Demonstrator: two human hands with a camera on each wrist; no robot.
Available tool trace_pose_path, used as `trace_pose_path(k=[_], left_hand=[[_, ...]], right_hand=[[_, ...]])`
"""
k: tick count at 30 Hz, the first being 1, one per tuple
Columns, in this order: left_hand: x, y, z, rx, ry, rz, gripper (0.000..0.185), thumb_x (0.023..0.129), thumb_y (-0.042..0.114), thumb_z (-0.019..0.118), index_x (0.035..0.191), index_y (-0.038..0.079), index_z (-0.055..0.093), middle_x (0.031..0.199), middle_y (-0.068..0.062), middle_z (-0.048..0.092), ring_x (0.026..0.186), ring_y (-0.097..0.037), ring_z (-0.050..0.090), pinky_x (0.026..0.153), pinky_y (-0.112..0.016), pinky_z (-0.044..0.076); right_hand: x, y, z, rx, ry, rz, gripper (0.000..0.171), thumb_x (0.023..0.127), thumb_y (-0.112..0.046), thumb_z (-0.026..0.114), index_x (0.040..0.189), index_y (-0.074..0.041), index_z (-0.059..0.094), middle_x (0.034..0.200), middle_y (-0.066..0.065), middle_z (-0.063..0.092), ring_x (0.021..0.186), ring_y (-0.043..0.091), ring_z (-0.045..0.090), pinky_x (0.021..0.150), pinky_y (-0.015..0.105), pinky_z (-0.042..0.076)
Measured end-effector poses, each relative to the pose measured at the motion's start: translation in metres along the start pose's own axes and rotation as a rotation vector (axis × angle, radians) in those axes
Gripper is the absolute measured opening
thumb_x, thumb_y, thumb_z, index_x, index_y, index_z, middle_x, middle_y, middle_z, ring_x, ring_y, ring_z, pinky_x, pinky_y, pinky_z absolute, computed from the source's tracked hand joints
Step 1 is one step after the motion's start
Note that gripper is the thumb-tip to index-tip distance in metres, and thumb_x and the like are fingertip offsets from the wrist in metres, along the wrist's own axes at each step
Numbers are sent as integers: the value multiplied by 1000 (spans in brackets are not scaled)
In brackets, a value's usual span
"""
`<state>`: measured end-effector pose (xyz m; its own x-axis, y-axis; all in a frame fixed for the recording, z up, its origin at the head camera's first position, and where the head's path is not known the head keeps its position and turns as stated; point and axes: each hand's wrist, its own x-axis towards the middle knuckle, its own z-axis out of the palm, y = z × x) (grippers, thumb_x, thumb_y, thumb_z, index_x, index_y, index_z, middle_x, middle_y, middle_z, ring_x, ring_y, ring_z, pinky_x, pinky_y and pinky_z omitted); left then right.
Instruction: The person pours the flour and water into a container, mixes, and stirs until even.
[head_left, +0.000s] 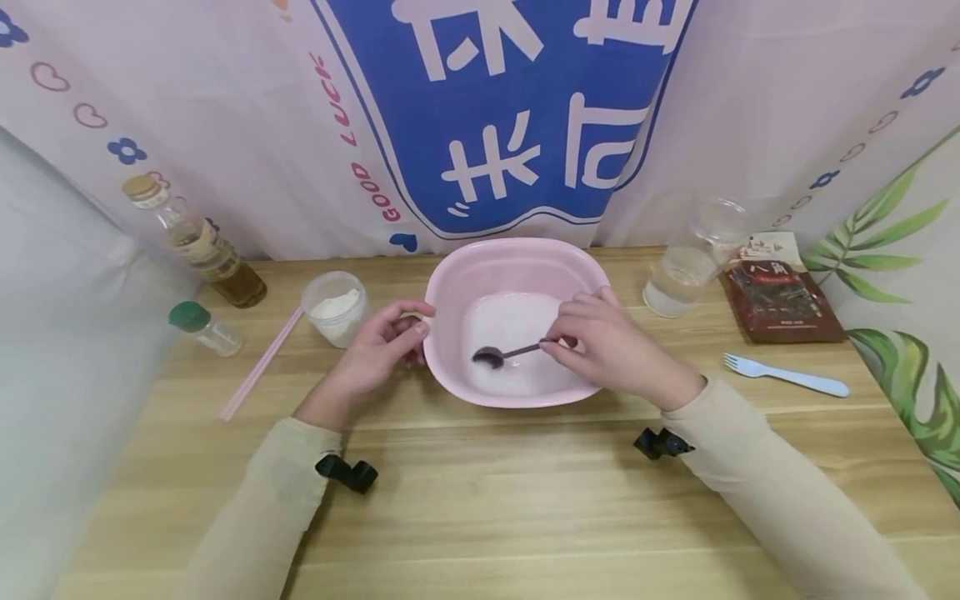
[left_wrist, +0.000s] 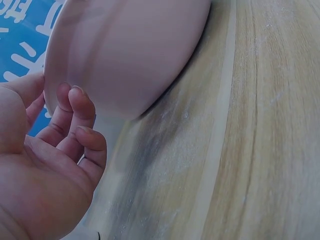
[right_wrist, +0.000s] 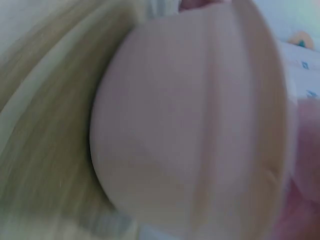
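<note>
A pink plastic basin (head_left: 517,272) stands on the wooden table, with whitish liquid (head_left: 510,317) covering its bottom. My left hand (head_left: 375,350) holds the basin's left rim between thumb and fingers; in the left wrist view, that hand (left_wrist: 50,165) has its fingertips against the outside, under the lip. Over the basin's right side, my right hand (head_left: 603,342) pinches the handle of a small dark spoon (head_left: 489,357), whose bowl is down at the liquid. The right wrist view is blurred and shows mostly the basin's outer wall (right_wrist: 155,120); the spoon is hidden there.
To the left are an oil bottle (head_left: 217,262), a green-capped shaker (head_left: 191,317), pink chopsticks (head_left: 262,364) and a jar of white powder (head_left: 334,321). On the right stand a clear cup (head_left: 671,292), a brown spice packet (head_left: 783,304) and a light-blue fork (head_left: 795,378).
</note>
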<state>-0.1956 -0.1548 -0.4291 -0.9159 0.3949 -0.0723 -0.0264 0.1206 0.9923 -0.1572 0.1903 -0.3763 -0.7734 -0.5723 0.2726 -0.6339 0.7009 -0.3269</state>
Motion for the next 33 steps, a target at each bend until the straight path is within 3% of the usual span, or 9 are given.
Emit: trace_pose_path(k=[5, 10, 14, 19, 22, 26, 33], left_hand=[[-1, 0, 0, 1, -8, 12, 33, 110, 4, 54, 142, -5, 52, 88, 4, 68, 75, -15, 61, 68, -27, 52], [-2, 1, 0, -6, -1, 9, 32, 110, 4, 55, 141, -5, 53, 87, 4, 68, 73, -14, 60, 68, -26, 52], [-4, 2, -2, -4, 7, 7, 32, 110, 4, 55, 140, -6, 52, 88, 4, 68, 74, -15, 61, 68, -27, 52], [-5, 2, -4, -1, 12, -8, 31, 110, 5, 55, 140, -3, 54, 89, 4, 67, 75, -16, 60, 69, -27, 53], [-6, 2, -4, 2, 13, -9, 31, 110, 5, 56, 139, -3, 54, 88, 4, 67, 76, -16, 60, 69, -27, 53], [-5, 1, -3, -2, 10, -6, 32, 110, 5, 55, 141, -4, 53, 89, 4, 67, 76, -16, 61, 69, -27, 53], [-3, 1, 1, -8, 4, 1, 34, 110, 5, 55, 142, -5, 52, 89, 4, 68, 75, -14, 61, 69, -26, 53]], right_hand=[[15, -4, 8, -104, 65, 129, 13, 97, -20, 81, 90, -9, 79, 81, 2, 72, 83, 25, 63, 85, 44, 40], [9, 6, -4, -190, 129, 199, 10, 95, -14, 80, 91, -5, 80, 83, 7, 75, 84, 32, 64, 83, 48, 39], [-6, 14, -22, -178, 124, 172, 6, 94, -11, 80, 94, -5, 80, 86, 9, 75, 87, 32, 59, 85, 49, 35], [-20, 15, -38, -83, 36, 102, 2, 92, -9, 81, 94, -9, 80, 88, 3, 76, 88, 25, 53, 86, 46, 30], [-19, 12, -34, 9, -8, 68, 1, 94, -11, 81, 95, -11, 81, 89, -1, 75, 89, 21, 54, 86, 42, 29], [-8, 4, -16, 71, 2, 69, 5, 98, -16, 79, 97, -12, 81, 90, -2, 74, 90, 21, 56, 85, 40, 30], [8, 2, 0, -104, 107, 145, 9, 94, -19, 84, 95, -11, 83, 91, 5, 77, 91, 28, 58, 86, 48, 34]])
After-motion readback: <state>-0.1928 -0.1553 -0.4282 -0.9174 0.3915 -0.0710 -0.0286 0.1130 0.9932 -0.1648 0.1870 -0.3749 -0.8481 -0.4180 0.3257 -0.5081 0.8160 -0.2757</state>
